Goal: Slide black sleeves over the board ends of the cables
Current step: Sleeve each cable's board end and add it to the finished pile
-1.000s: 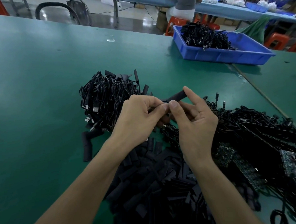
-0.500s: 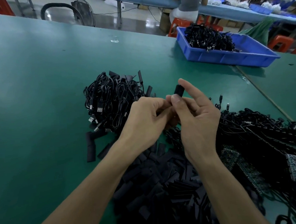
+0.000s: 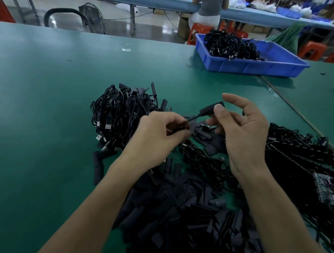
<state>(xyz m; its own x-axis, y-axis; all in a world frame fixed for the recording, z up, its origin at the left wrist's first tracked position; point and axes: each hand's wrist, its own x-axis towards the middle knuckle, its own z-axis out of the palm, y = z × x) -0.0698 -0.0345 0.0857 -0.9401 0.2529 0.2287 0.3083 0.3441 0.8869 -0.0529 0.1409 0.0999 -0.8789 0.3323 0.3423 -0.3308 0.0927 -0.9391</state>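
1. Head view, hands. The left hand (image 3: 159,140) has its fingers curled, with thumb and forefinger pinching a thin black cable (image 3: 192,118). The right hand (image 3: 246,133) pinches a black sleeve (image 3: 209,109) between thumb and forefinger. Its other fingers are loosely spread and hold nothing.
2. Location. The sleeve is held in the air between the two hands, above the table (image 3: 44,98) and touching none of the stock on it. The cable runs out of its near-left end straight into the left-hand pinch.
3. Why held so (judgement). One hand anchors the cable and the other steers the sleeve, so the two can be drawn against each other along one line. A fingertip grip on the sleeve leaves its mouth free.
4. Orientation. The sleeve's long axis runs from lower left to upper right, nearly level, in line with the cable. Its mouth faces the left hand and its far end points right and away, past the thumb tip.
5. No board end is visible, so it is probably inside the sleeve, but I cannot confirm this.
6. Stock layout (judgement: arranged for reach).
   - The pile of loose sleeves (image 3: 186,212) lies below the wrists.
   - The board-ended cables (image 3: 303,158) are at the right.
   - The coiled bundle (image 3: 123,113) is just beyond the left hand.
   - The blue tray (image 3: 256,66) sits well apart at the far right and holds more cables.
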